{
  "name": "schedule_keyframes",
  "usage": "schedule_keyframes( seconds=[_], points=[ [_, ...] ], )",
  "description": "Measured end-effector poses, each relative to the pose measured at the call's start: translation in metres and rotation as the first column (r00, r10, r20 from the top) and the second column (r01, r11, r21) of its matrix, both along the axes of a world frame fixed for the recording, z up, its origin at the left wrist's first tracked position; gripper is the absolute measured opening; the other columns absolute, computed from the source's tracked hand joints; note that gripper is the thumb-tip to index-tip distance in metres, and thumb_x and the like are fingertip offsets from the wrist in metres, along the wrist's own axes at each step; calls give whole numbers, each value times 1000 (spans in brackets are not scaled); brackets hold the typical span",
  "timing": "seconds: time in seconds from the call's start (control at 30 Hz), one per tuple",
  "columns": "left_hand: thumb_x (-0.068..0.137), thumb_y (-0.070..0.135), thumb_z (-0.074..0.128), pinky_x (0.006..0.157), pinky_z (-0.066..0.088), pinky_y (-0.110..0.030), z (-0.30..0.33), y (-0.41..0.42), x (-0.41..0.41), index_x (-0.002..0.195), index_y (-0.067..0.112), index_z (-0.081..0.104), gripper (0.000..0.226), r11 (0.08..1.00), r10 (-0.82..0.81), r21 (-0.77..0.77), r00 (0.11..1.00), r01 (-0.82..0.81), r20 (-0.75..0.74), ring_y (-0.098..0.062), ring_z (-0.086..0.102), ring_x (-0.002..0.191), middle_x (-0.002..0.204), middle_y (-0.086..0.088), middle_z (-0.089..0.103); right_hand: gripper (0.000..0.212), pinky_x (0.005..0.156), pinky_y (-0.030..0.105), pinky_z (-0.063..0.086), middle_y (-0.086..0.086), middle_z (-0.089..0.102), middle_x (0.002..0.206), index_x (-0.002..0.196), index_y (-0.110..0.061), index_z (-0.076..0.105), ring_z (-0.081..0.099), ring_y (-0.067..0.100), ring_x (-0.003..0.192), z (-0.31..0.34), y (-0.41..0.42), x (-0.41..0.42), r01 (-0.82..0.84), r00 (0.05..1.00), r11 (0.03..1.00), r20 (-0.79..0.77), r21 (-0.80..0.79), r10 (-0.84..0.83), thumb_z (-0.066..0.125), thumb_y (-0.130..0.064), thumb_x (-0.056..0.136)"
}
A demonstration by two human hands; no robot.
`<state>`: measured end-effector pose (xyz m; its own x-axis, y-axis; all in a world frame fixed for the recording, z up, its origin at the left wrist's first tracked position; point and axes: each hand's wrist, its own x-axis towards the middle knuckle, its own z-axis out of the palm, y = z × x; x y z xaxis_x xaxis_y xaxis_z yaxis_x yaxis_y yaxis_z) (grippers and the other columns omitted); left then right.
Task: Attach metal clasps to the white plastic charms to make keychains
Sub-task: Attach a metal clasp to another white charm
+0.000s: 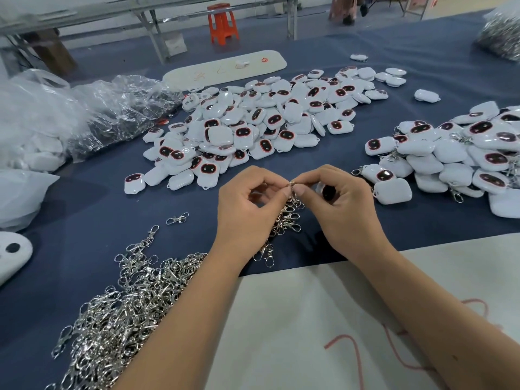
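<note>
Head view: both hands meet just in front of the raw charm pile [261, 119]. Left hand [247, 209] and right hand [337, 204] pinch the top ring of one clasp [292, 184] between thumb & forefinger; a bunch of clasps hangs below it. A charm [326, 191] sits tucked in the right palm, partly hidden. Done pile [450, 153] lies right of the raw pile, clasp heap [123, 313] nearer & left. Judgement: the ring needs prying w/ steady nails and threading through the charm's loop w/o snagging neighbours.

Bright, even overhead light — soft shadows under the hands [295, 209], glare on white charms [261, 119], wide-angle bending at edges.
</note>
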<state>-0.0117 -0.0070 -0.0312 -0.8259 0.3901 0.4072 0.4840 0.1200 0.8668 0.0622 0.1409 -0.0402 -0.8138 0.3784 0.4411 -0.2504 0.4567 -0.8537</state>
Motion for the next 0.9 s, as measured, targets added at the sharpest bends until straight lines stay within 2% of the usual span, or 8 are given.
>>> schedule_keyframes(
  seconds=[0.17, 0.27, 0.4, 0.47, 0.6, 0.7, 0.77, 0.9],
  points=[
    [85, 4, 79, 70, 50, -18, 2, 1, 2, 85, 17, 75, 14, 1000, -10, -25, 1000, 9, -19, -9, 64, 74, 81, 8, 70, 9, 67, 16, 40, -7, 67, 81, 92, -15, 79, 53, 9, 67, 1, -1, 1, 24, 1000, 1000, -16, 20, -24, 77, -6, 92],
    [86, 4, 77, 71, 51, -19, 3, 0, 3, 86, 17, 74, 13, 1000, -4, -28, 999, 3, -36, -11, 64, 75, 81, 8, 70, 9, 66, 19, 41, -5, 68, 84, 91, -13, 78, 57, 16, 70, 0, -2, 1, 96, 994, 985, -65, 142, -88, 76, -5, 93],
    [88, 7, 75, 72, 51, -19, 4, -2, 2, 86, 17, 73, 11, 998, -13, -57, 997, 9, -70, -16, 66, 78, 83, 7, 70, 9, 62, 32, 47, -6, 64, 87, 93, -14, 77, 57, 15, 71, -2, -5, 1, 181, 983, 921, -107, 346, -153, 72, -8, 96],
    [87, 7, 75, 70, 50, -19, 3, -3, 1, 85, 17, 72, 10, 996, -22, -85, 995, 14, -102, -19, 65, 79, 83, 6, 69, 9, 61, 35, 48, -5, 63, 88, 93, -14, 77, 56, 15, 72, -3, -7, 1, 187, 981, 899, -129, 396, -147, 71, -9, 98],
    [87, 7, 75, 70, 50, -18, 3, -2, -1, 85, 18, 74, 12, 995, -34, -103, 988, 19, -150, -21, 65, 80, 83, 6, 69, 8, 63, 37, 49, -5, 63, 88, 91, -14, 75, 59, 16, 74, -3, -4, 1, 188, 978, 921, -147, 340, -146, 72, -9, 97],
    [86, 8, 78, 69, 52, -20, -1, -1, -2, 84, 20, 75, 13, 990, -61, -135, 990, 44, -125, -20, 65, 77, 81, 6, 69, 7, 63, 35, 48, -5, 64, 89, 91, -12, 74, 58, 15, 73, -3, -3, 0, 194, 977, 933, -150, 302, -154, 72, -8, 97],
    [85, 7, 79, 68, 52, -21, -3, 1, 0, 82, 21, 76, 14, 989, -60, -143, 993, 45, -103, -19, 65, 74, 78, 6, 69, 7, 64, 31, 48, -5, 64, 89, 91, -11, 74, 58, 15, 73, -2, -4, 1, 177, 979, 941, -147, 290, -139, 72, -8, 97],
    [85, 6, 79, 67, 51, -19, -2, 1, -1, 82, 19, 77, 14, 998, 41, -34, 996, -44, -73, -13, 64, 71, 78, 7, 71, 4, 68, 19, 42, -5, 66, 89, 95, -11, 75, 56, 12, 71, -1, -2, 1, 147, 985, 967, -115, 208, -126, 73, -8, 95]
  ],
)
